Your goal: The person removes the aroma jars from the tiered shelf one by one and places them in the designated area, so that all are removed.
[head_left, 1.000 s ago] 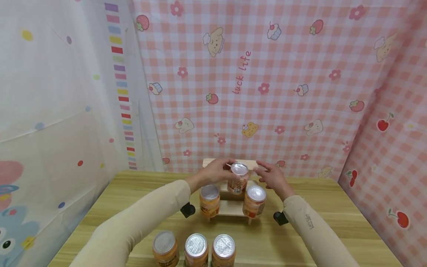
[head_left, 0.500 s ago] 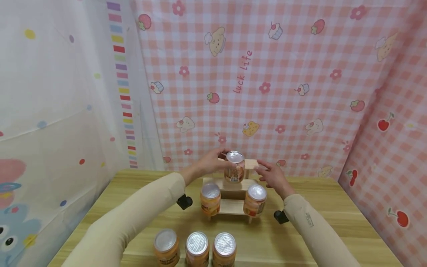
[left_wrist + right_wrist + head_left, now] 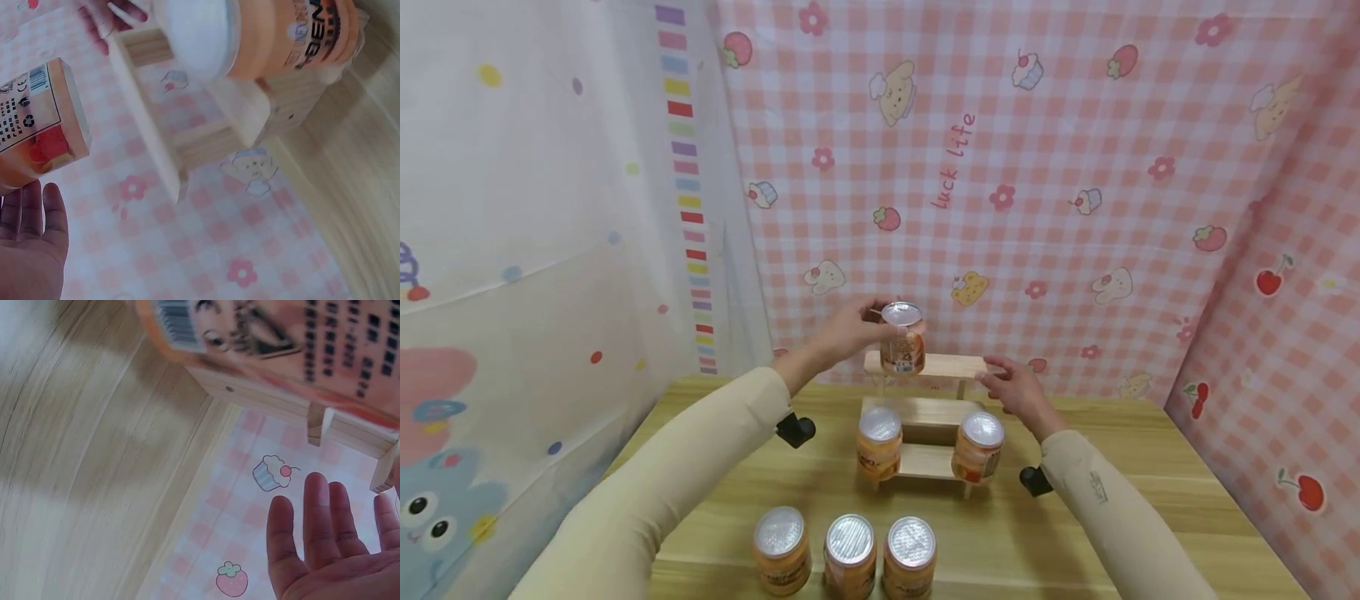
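Observation:
My left hand (image 3: 852, 327) grips an orange can (image 3: 904, 354) with a silver lid, upright, at the left part of the wooden rack's top shelf (image 3: 951, 365). Whether the can touches that shelf I cannot tell. In the left wrist view the fingers (image 3: 30, 215) lie against the can's bottom end. My right hand (image 3: 1018, 390) is at the right end of the top shelf, its fingers extended in the right wrist view. Lower on the rack stand two similar cans, a left can (image 3: 879, 446) and a right can (image 3: 978, 450).
Three more orange cans, a left one (image 3: 782, 554), a middle one (image 3: 850, 558) and a right one (image 3: 910, 558), stand in a row at the front of the wooden table (image 3: 1000, 542). A pink checked cloth (image 3: 1037, 233) hangs behind the rack.
My left hand has lifted the can up and to the left, from the middle shelf's level to the top shelf's. The right hand stays by the top shelf's right end.

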{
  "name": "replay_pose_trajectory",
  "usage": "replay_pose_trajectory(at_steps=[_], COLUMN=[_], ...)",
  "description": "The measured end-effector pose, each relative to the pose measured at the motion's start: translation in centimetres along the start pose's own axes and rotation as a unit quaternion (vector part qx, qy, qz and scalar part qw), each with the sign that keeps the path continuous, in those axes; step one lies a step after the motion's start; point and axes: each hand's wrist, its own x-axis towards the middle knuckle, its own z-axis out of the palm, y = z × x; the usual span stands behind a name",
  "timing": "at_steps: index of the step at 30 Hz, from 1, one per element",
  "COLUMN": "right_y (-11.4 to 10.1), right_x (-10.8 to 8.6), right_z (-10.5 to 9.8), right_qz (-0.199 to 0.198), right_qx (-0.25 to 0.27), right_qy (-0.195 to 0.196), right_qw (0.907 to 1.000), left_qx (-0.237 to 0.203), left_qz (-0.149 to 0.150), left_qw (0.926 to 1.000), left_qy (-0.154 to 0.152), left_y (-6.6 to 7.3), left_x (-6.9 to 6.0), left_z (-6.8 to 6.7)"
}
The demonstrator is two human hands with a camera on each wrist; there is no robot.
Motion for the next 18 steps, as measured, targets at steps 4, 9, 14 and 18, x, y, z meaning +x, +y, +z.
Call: replay_pose_trajectory(at_steps=[4, 9, 14, 18], right_y=[0.1, 0.1, 0.1, 0.1], right_x=[0.1, 0.1, 0.0, 0.0], right_z=[0.1, 0.2, 0.3, 0.3], right_qz=[-0.011, -0.011, -0.012, -0.014], right_qx=[-0.010, -0.010, -0.008, -0.004], right_qy=[0.004, 0.005, 0.007, 0.006], right_qw=[0.9999, 0.9999, 0.9999, 0.9999], left_qx=[-0.002, 0.005, 0.000, -0.002], left_qz=[-0.004, -0.010, -0.002, -0.001], left_qw=[0.9998, 0.9990, 0.9983, 0.9976], left_qy=[0.022, 0.044, 0.058, 0.069], left_y=[0.4, 0.6, 0.8, 0.8], left_x=[-0.5, -1.4, -2.7, -4.0], left_z=[-1.5, -3.2, -4.6, -5.4])
